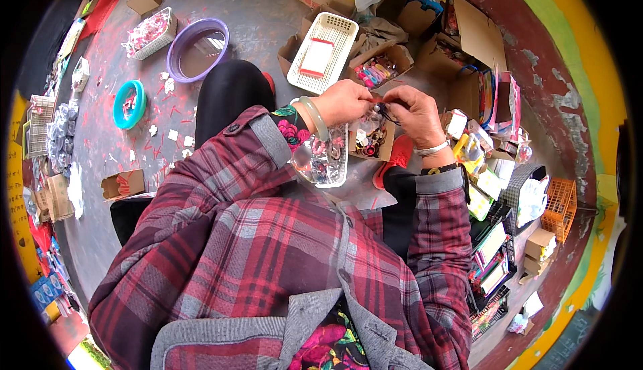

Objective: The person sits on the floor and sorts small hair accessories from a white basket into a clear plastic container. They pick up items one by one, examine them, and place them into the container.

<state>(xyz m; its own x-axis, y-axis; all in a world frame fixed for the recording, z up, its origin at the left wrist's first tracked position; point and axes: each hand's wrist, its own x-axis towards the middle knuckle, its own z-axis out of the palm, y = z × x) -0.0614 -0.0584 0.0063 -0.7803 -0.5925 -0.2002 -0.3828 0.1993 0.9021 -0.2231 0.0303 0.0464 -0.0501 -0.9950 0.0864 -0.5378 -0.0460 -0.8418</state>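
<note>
In front of me, my left hand (pixel 344 105) and my right hand (pixel 416 115) meet with their fingertips pinched together. Between them is a small dark stringy loop (pixel 384 111), like a hair tie, with a bit of red at the left fingertips; its exact kind is too small to make out. Below the left wrist lies a white basket (pixel 333 184) holding small clear packets and pieces. Under the right fingers stands a cardboard box (pixel 382 149) with dark and colourful small items. A cream basket (pixel 341 28) beyond my left hand holds a white card pack with red edges.
An open carton (pixel 383 68) of colourful bands sits past my hands. Purple basin (pixel 173 52) with water, turquoise bowl (pixel 118 107) and a basket of pink pieces (pixel 166 35) stand to the left. Piled goods and an orange crate (pixel 560 206) line the right side. Scraps litter the floor.
</note>
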